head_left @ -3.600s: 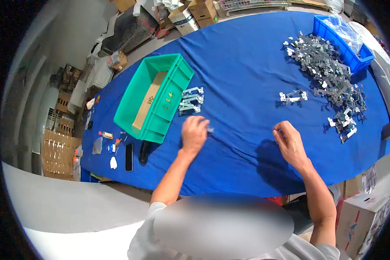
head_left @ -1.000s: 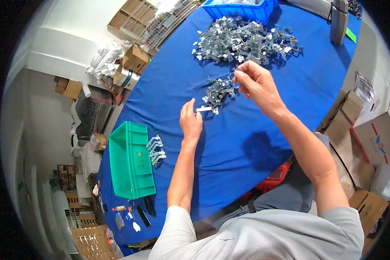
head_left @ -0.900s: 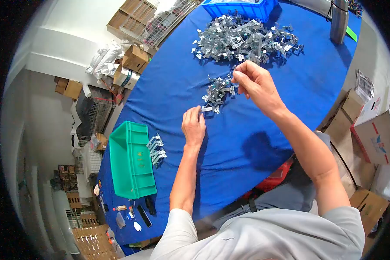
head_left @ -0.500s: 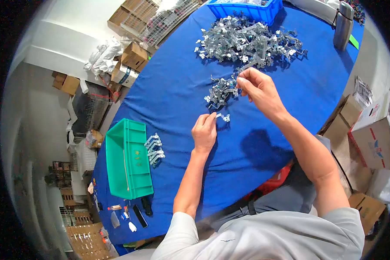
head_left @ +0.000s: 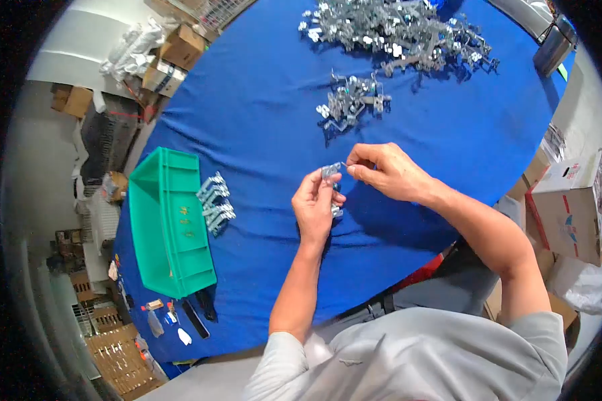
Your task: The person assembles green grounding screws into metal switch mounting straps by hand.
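My left hand [head_left: 316, 207] holds a small metal bracket [head_left: 330, 175] upright above the blue table [head_left: 261, 113]. My right hand [head_left: 382, 172] meets it from the right, fingertips pinched at the bracket's top edge; whether they hold a small part I cannot tell. A small cluster of metal brackets [head_left: 351, 103] lies on the cloth beyond my hands. Farther back spreads a large heap of the same brackets [head_left: 401, 30]. A short row of brackets [head_left: 214, 202] lies beside the green bin [head_left: 169, 230] at my left.
A phone and small items [head_left: 180, 321] lie at the table's near left end. A metal flask [head_left: 552, 47] stands at the far right. Cardboard boxes [head_left: 572, 204] stand on the floor at right, and more boxes [head_left: 174, 50] and wire racks at the far left.
My left hand has lifted a bracket off the cloth and drawn it toward me. My right hand left the small cluster and came to the bracket. The view has tilted down.
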### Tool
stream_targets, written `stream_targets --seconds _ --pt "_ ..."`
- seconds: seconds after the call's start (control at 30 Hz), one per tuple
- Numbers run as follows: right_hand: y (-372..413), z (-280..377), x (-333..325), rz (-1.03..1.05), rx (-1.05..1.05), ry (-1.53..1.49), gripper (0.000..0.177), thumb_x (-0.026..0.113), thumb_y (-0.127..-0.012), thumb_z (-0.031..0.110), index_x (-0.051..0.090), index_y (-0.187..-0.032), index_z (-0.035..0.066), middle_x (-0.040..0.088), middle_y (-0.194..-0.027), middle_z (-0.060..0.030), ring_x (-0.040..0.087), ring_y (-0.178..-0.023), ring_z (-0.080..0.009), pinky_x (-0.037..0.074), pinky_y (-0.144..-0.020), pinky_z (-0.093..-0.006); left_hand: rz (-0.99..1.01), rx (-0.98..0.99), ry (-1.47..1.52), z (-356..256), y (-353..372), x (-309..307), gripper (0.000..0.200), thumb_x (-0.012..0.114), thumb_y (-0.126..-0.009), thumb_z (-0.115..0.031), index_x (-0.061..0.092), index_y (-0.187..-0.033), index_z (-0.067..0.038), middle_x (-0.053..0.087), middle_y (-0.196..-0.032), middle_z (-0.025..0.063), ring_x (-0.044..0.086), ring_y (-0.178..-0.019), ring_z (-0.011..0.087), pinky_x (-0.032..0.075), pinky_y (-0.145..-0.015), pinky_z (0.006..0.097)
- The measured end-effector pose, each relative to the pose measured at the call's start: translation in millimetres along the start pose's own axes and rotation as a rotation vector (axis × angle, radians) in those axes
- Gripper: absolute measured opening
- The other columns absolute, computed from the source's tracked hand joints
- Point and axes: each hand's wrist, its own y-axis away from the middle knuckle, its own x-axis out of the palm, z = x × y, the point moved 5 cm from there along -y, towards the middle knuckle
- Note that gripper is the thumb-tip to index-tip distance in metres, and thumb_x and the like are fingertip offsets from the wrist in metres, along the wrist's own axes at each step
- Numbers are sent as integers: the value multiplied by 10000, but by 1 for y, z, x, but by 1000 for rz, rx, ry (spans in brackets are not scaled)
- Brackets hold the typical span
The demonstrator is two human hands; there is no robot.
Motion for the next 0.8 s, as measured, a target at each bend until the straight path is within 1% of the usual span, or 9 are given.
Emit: stream_targets --seconds 0.07,0.1,0.23,0.4,0.43,0.5,0.6,0.7,0.8 --pt "1 5 4 26 26 -12 186 645 -976 166 629 -981 -19 600 -715 -55 529 -678 -92 441 -603 -308 13 6 -24 0 -2 0 171 577 -1020 -71 658 -1141 18 736 -933 92 641 -613 92 540 -547 236" --pt "2 6 6 2 9 -9 201 625 -957 175 640 -983 -24 630 -721 -143 615 -644 -223 472 -611 -387 10 -4 -15 2 -3 -2 171 576 -1020 -69 658 -1140 19 735 -933 91 639 -611 90 539 -547 234" --pt "1 -4 10 -20 92 -84 194 639 -966 167 645 -995 -25 560 -666 -71 487 -616 -108 419 -560 -335 15 -6 -10 0 2 -2 176 567 -1023 -63 656 -1148 24 734 -924 87 637 -609 85 532 -542 231" --pt "0 -9 9 -2 111 -27 195 639 -968 174 646 -982 -21 560 -667 -53 495 -612 -102 420 -555 -324 56 29 -81 1 4 0 185 578 -1024 -66 662 -1166 16 740 -942 93 625 -620 70 520 -551 221" --pt "1 -9 8 -17 113 -46 194 639 -968 174 646 -981 -20 559 -667 -50 494 -611 -101 420 -554 -320 29 65 -65 2 4 -1 190 577 -1025 -65 664 -1177 10 742 -950 96 617 -620 62 511 -552 213" --pt "1 -2 5 -62 105 -85 187 641 -965 172 650 -975 -14 571 -672 -45 498 -610 -97 423 -548 -307 -5 31 -14 1 2 -4 198 573 -1027 -60 658 -1187 18 741 -959 95 616 -623 63 512 -555 214" --pt "0 -1 3 -44 78 -26 184 643 -964 173 652 -975 -11 591 -680 -55 516 -617 -96 430 -549 -312 3 28 -32 1 2 -4 202 571 -1027 -58 653 -1191 24 738 -966 93 618 -634 62 520 -564 214" --pt "1 -4 9 -4 115 -33 191 649 -961 179 652 -976 -12 600 -682 -78 536 -614 -113 440 -552 -328 21 36 -54 -1 3 -2 201 572 -1027 -60 653 -1190 26 736 -965 92 619 -642 61 521 -572 211" --pt "1 -2 9 -27 78 17 199 656 -956 182 647 -969 -17 589 -674 -107 544 -600 -143 445 -557 -347 28 43 -61 0 3 -3 213 571 -1028 -63 650 -1203 29 737 -963 92 619 -641 62 521 -576 211"
